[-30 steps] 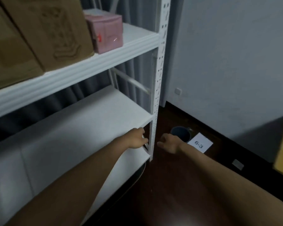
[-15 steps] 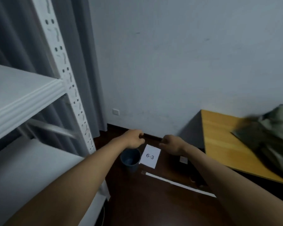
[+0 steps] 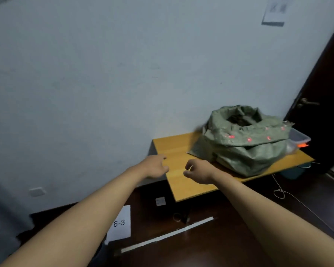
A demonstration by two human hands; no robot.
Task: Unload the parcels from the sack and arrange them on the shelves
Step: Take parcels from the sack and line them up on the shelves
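Note:
A green woven sack [image 3: 245, 143] with its mouth rolled open sits on a low wooden table [image 3: 181, 182] against the wall at the right. Dark contents show inside its mouth, too dim to make out. My left hand [image 3: 155, 166] hovers at the table's left edge with loosely curled fingers and holds nothing. Over the table's near corner, my right hand [image 3: 198, 171] hangs with relaxed, slightly curled fingers, also holding nothing, a short way left of the sack. The shelves are out of view.
A clear plastic bin [image 3: 299, 136] stands behind the sack. A dark door [image 3: 324, 97] is at the far right. On the dark floor lie a paper sheet marked 6-3 [image 3: 120, 223], a white strip [image 3: 168, 235] and a thin cord [image 3: 280, 191].
My view has swung right, away from the white shelf unit to the table with the sack. Both arms stay stretched forward and both hands still hold nothing.

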